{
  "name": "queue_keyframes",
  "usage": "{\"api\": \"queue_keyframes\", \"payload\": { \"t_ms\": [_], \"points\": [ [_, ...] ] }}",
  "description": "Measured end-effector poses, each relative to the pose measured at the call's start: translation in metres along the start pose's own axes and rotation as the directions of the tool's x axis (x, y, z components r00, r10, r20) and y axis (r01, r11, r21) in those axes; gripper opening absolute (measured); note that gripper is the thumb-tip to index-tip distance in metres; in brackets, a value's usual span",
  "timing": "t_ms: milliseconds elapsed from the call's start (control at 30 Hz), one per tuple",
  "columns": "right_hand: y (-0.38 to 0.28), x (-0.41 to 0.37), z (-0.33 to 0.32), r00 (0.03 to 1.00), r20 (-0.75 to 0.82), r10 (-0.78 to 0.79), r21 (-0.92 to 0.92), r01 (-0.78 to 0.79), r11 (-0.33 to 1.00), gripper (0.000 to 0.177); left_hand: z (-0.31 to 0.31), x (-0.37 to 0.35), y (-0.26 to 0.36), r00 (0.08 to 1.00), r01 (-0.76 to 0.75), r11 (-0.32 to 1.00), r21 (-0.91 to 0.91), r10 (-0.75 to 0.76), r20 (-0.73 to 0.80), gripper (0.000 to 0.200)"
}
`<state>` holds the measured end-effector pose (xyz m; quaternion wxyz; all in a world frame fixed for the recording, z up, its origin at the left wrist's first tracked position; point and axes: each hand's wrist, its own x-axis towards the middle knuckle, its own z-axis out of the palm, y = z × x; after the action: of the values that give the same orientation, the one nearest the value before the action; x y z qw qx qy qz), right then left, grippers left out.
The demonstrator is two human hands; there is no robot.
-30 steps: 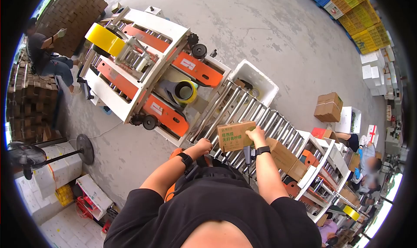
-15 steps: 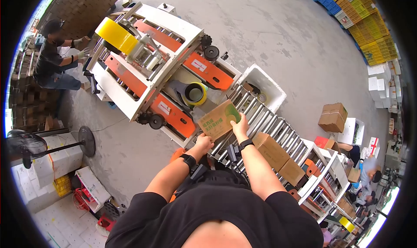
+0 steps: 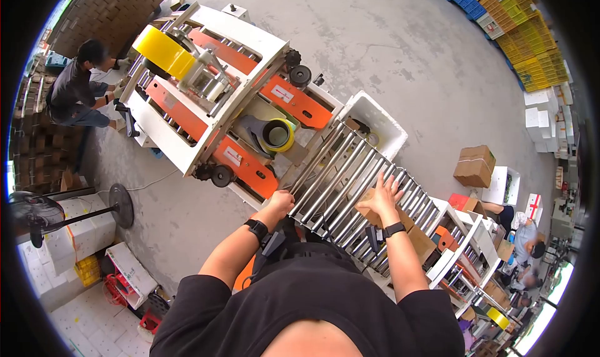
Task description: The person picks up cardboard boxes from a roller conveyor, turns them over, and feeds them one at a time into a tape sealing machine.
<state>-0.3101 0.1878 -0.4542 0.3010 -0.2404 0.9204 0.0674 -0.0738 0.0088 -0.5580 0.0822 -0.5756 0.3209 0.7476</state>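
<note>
My left hand (image 3: 281,203) is curled closed at the left edge of the roller conveyor (image 3: 340,188), and nothing shows in its fingers. Over the rollers to the right, my right hand (image 3: 383,201) has its fingers spread, close above a plain cardboard box (image 3: 370,213). Part of that box is hidden behind the hand and wrist. A second cardboard box (image 3: 420,243) sits just behind it on the same rollers. Ahead stands a white and orange carton-taping machine (image 3: 240,116), with a yellow tape roll (image 3: 278,136) low at its near end.
Beside the conveyor stands a white foam bin (image 3: 377,123). A person (image 3: 81,85) works at the machine's far end. On the floor to the right lies a taped carton (image 3: 474,166); a black fan (image 3: 119,206) stands at left. Crates (image 3: 531,41) are stacked far right.
The green-printed cardboard box has left both my hands and no longer shows. My right hand moved right and back, opening over the plain boxes. My left hand shifted slightly left and closed.
</note>
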Motion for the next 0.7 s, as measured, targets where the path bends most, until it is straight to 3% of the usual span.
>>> {"api": "queue_keyframes", "payload": {
  "t_ms": [100,233,267,367,433,500,567,667,700],
  "points": [
    [0.049,-0.029,0.014,0.985,0.168,0.031,-0.106,-0.014,0.994,0.131,-0.003,0.009,-0.014,0.998,0.057,0.998,-0.03,-0.056,0.043,0.009],
    [0.063,-0.038,0.045,0.988,-0.09,-0.123,-0.106,0.113,0.988,0.123,0.016,-0.017,-0.007,0.991,0.13,0.991,-0.011,-0.13,0.017,0.035],
    [0.052,-0.043,0.038,0.971,-0.151,-0.186,-0.106,0.171,0.979,0.114,0.015,-0.012,-0.014,0.989,0.139,0.99,0.031,-0.14,0.043,0.047],
    [0.023,-0.032,0.025,0.915,0.089,-0.394,-0.153,0.403,0.902,0.112,0.019,-0.016,-0.021,0.988,0.138,0.961,0.238,-0.149,0.028,0.046],
    [0.004,-0.02,0.023,0.753,0.27,-0.6,-0.094,0.641,0.762,0.108,0.021,-0.024,-0.016,0.972,0.227,0.958,0.177,-0.233,0.016,0.046],
    [-0.033,-0.017,0.018,0.68,0.41,-0.608,-0.089,0.693,0.715,0.105,0.016,-0.024,-0.02,0.96,0.273,0.956,0.111,-0.277,0.025,0.046],
    [-0.063,-0.007,0.028,0.74,0.317,-0.593,-0.054,0.638,0.768,0.098,0.011,-0.021,-0.024,0.946,0.323,0.946,0.0,-0.323,0.032,0.047],
    [-0.072,0.004,0.05,0.78,-0.14,-0.61,-0.033,0.612,0.79,0.084,0.006,-0.019,-0.028,0.957,0.282,0.956,-0.081,-0.273,0.1,0.048],
    [-0.069,0.003,0.053,0.863,-0.256,-0.435,0.077,0.466,0.881,0.079,0.008,-0.024,-0.026,0.963,0.25,0.964,-0.094,-0.237,0.13,0.049]
  ]
}}
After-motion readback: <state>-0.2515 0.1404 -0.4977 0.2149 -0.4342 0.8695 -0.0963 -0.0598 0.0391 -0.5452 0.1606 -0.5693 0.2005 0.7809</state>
